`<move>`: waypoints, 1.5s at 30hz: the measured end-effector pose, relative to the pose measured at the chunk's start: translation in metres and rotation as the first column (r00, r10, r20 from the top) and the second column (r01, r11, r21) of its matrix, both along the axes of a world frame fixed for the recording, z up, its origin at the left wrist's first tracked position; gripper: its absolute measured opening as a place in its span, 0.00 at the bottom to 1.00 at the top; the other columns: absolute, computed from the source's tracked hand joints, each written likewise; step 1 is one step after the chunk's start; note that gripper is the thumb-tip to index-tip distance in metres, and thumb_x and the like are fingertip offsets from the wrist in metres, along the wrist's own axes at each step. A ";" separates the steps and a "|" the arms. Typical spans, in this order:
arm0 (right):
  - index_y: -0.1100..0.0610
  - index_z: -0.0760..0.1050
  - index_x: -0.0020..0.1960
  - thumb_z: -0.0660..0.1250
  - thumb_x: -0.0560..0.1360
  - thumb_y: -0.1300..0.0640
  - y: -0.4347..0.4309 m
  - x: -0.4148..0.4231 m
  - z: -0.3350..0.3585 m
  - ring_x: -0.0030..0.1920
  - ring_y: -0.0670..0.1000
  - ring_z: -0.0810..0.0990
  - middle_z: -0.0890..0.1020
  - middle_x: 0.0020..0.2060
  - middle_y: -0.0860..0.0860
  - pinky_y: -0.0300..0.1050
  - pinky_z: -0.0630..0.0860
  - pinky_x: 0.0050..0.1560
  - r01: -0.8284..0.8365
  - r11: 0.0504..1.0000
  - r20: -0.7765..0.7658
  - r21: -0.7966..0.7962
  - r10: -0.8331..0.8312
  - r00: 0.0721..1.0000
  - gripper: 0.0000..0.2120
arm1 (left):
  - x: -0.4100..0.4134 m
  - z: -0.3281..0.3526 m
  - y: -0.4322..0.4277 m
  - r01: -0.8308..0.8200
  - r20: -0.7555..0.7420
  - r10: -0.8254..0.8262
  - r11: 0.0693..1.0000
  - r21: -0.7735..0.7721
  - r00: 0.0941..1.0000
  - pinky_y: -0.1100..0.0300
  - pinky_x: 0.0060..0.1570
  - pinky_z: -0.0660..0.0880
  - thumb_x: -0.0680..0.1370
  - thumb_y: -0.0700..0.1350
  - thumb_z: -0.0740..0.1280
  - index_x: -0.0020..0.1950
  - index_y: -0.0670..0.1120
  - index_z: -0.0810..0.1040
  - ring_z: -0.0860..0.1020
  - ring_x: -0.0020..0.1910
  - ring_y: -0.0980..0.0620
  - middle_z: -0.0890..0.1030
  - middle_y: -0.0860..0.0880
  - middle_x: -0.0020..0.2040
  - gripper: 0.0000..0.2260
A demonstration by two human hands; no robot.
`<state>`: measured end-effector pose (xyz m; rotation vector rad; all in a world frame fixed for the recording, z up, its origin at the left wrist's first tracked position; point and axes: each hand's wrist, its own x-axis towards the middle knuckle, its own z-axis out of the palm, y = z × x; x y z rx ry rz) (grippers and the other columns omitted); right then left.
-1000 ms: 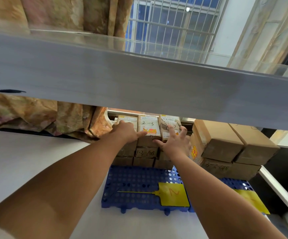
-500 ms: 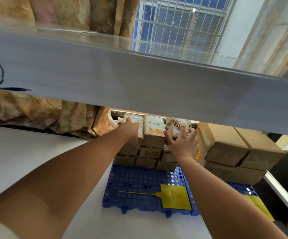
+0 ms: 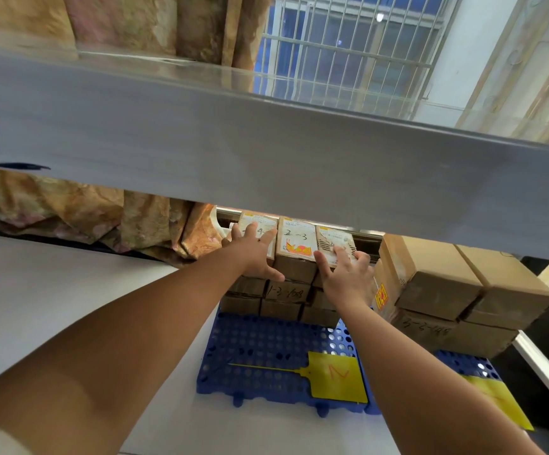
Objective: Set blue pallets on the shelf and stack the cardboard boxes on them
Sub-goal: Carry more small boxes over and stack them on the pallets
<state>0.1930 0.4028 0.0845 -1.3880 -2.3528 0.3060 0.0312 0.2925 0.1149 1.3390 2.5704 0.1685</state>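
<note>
On the white shelf [image 3: 69, 307], a person's left hand [image 3: 254, 255] and right hand [image 3: 346, 274] rest open and flat against the top row of cardboard boxes [image 3: 296, 239], seemingly to square the stack. The boxes stand at the back of a blue pallet [image 3: 266, 351].

Storeroom: metal shelving [image 3: 266, 152], labelled cartons [image 3: 294, 247]

A wide grey shelf board [image 3: 233, 152] crosses the view from 9 to 3 o'clock. Above it, at 1 o'clock, a window [image 3: 348, 44] with white metal bars shows blue daylight. Brownish patterned curtains [image 3: 168, 24] hang at 11 o'clock, and a white wall [image 3: 444, 70] stands at 2 o'clock.
</note>
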 end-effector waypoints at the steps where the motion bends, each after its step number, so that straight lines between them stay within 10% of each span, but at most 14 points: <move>1: 0.47 0.62 0.74 0.46 0.75 0.30 0.000 0.000 0.000 0.69 0.59 0.64 0.62 0.71 0.58 0.55 0.68 0.63 -0.001 1.000 -0.001 0.003 0.001 1.000 0.34 | 0.000 -0.002 0.000 0.005 -0.009 -0.005 1.000 0.004 1.000 0.35 0.73 0.47 0.69 0.66 0.69 0.79 0.56 0.43 0.36 0.76 0.35 0.42 0.45 0.79 0.48; 16: 0.48 0.62 0.74 0.48 0.77 0.32 -0.005 -0.002 -0.004 0.71 0.59 0.60 0.62 0.72 0.57 0.56 0.61 0.68 -0.035 0.997 0.031 0.065 0.033 0.999 0.32 | 0.012 -0.003 -0.007 0.211 -0.389 -0.161 0.974 0.087 0.907 0.41 0.74 0.54 0.75 0.64 0.64 0.78 0.53 0.53 0.54 0.77 0.42 0.58 0.46 0.77 0.37; 40: 0.46 0.55 0.76 0.49 0.79 0.36 -0.023 0.016 -0.005 0.76 0.59 0.43 0.46 0.77 0.56 0.60 0.46 0.74 -0.044 0.996 0.053 0.080 0.040 0.998 0.28 | 0.035 -0.007 -0.020 0.374 -0.499 -0.217 0.896 0.241 0.839 0.49 0.72 0.57 0.79 0.60 0.59 0.76 0.49 0.59 0.60 0.75 0.45 0.62 0.44 0.76 0.29; 45: 0.47 0.62 0.73 0.55 0.79 0.40 -0.033 0.019 0.000 0.74 0.58 0.50 0.55 0.74 0.56 0.58 0.51 0.72 -0.026 0.982 0.006 0.187 0.025 1.000 0.24 | 0.049 -0.004 -0.022 0.459 -0.496 -0.277 0.838 0.293 0.823 0.49 0.66 0.68 0.79 0.52 0.62 0.72 0.47 0.68 0.67 0.71 0.45 0.69 0.45 0.72 0.22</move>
